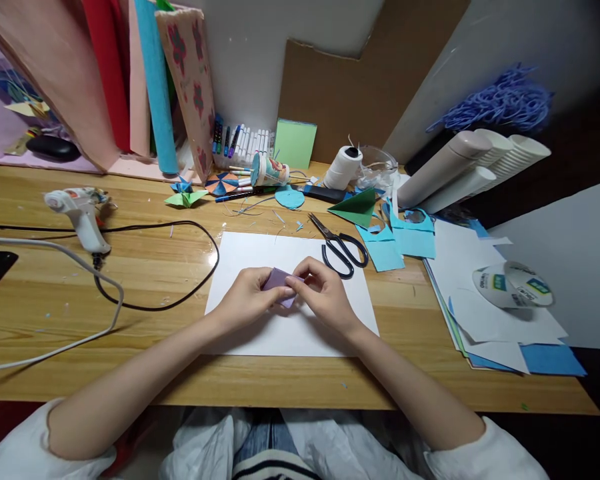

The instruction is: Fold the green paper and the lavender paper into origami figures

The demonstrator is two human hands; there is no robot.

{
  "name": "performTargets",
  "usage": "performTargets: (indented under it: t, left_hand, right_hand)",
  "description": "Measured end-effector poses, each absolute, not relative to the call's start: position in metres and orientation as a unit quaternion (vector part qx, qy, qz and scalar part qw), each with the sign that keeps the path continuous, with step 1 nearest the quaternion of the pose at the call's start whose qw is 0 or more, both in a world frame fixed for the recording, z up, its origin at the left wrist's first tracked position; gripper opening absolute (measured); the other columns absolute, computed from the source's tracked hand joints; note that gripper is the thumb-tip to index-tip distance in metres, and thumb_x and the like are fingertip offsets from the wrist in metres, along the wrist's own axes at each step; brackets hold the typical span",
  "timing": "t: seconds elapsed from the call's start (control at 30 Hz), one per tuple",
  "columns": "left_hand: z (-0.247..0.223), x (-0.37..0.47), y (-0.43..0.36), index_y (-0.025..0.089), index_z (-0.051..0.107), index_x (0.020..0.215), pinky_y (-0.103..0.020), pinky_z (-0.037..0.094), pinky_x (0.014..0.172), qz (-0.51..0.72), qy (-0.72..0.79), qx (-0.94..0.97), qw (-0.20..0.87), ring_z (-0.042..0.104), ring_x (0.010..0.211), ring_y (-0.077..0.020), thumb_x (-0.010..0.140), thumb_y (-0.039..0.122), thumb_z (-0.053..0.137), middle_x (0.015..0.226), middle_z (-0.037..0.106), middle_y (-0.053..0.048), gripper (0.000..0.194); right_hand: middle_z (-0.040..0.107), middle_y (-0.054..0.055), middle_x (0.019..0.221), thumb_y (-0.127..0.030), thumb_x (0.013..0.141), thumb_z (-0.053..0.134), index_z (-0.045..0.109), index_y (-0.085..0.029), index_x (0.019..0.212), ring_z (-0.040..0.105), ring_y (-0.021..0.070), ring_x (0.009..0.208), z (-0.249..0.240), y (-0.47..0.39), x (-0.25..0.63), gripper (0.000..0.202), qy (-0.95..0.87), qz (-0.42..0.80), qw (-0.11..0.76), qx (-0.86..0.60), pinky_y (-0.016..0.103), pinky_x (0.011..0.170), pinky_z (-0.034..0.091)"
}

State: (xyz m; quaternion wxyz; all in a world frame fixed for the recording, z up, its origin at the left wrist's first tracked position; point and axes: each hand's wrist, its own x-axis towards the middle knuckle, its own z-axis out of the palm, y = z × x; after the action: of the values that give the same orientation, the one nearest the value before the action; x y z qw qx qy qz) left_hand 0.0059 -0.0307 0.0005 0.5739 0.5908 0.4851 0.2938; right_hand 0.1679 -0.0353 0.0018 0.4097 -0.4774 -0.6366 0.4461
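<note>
A small folded piece of purple paper [279, 280] is pinched between both hands above a white sheet [250, 253] lying on the wooden desk. My left hand [247, 298] grips its left side, thumb on top. From the right, my right hand [325, 291] presses the paper's edge with its fingertips. Most of the lower part of the purple paper is hidden by my fingers.
Black scissors [341, 248] lie just right of the white sheet, beside blue paper scraps [397, 243] and a green paper triangle [357, 208]. A glue gun [80, 212] with its black cable [180, 300] sits at left. Markers [240, 141], a thread spool [344, 167], tape roll [513, 285] and stacked paper crowd the back and right.
</note>
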Motion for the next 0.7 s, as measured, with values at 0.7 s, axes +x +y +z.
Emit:
performTargets:
  t: [0.7]
  left_hand:
    - [0.009,-0.001,-0.025,0.014,0.052,0.062,-0.019,0.035,0.044,0.220,0.423,0.606,0.637,0.048,0.043,-0.0086,0.077,0.038,0.057,0.047,0.049,0.004,0.029]
  right_hand:
    - [0.046,-0.003,0.064,-0.039,0.084,0.051,0.049,-0.018,0.069,0.042,0.0099,0.059,-0.004,-0.030,0.169,0.027,-0.607,0.585,0.338,-0.419,0.022,0.054,0.032]
